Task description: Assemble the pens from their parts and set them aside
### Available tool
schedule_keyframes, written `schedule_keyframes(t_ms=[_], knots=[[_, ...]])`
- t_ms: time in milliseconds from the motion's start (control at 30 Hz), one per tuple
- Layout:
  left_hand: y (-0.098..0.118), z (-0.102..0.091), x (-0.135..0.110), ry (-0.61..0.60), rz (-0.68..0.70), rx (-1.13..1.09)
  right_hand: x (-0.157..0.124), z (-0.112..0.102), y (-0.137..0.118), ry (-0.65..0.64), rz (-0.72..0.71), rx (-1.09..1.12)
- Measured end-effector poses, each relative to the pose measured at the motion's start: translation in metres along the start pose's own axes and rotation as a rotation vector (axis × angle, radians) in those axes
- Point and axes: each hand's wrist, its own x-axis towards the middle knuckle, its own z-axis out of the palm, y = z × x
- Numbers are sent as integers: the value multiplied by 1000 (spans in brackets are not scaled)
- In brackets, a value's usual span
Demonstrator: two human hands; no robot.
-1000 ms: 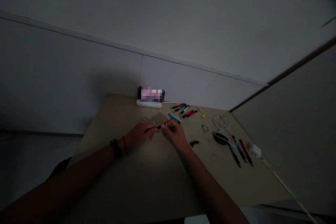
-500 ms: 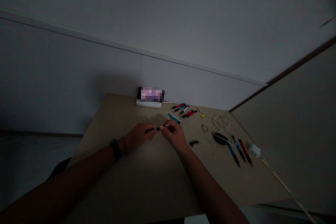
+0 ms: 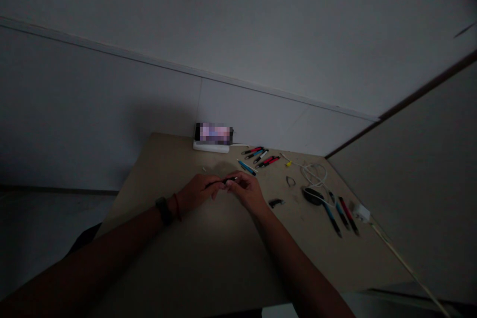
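The left hand [image 3: 199, 191] and the right hand [image 3: 246, 191] meet just below the middle of the frame, fingers curled, pinching a slim black pen [image 3: 228, 180] held level between them. The pen is above the desk [image 3: 208, 263], and the hands partly hide it. A black watch [image 3: 163, 210] and a red band [image 3: 176, 207] circle the left wrist. Just beyond the right hand lies a blue pen [image 3: 246, 168], with a cluster of red and black pens [image 3: 260, 156] beyond it. A blurred phone [image 3: 213, 132] sits on a white stand [image 3: 210, 146] at the far edge. To the right lie a black clip [image 3: 276, 202], a white cable [image 3: 313, 174], a dark pouch [image 3: 312, 196], three more pens [image 3: 341, 216] and a white plug [image 3: 360, 212].
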Motion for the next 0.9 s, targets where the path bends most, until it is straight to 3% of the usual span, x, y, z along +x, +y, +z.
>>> schedule_keyframes(t_ms=[167,500,733,900], knots=[[-3,1,1,-8,-10,23,1,2,4,60,4,-42],[-1,1,0,13,-6,-26,-1,1,-1,-37,13,73],[-2,1,0,-1,-26,22,1,3,2,78,14,22],[-1,1,-1,-3,6,-39,-1,2,3,0,18,123]])
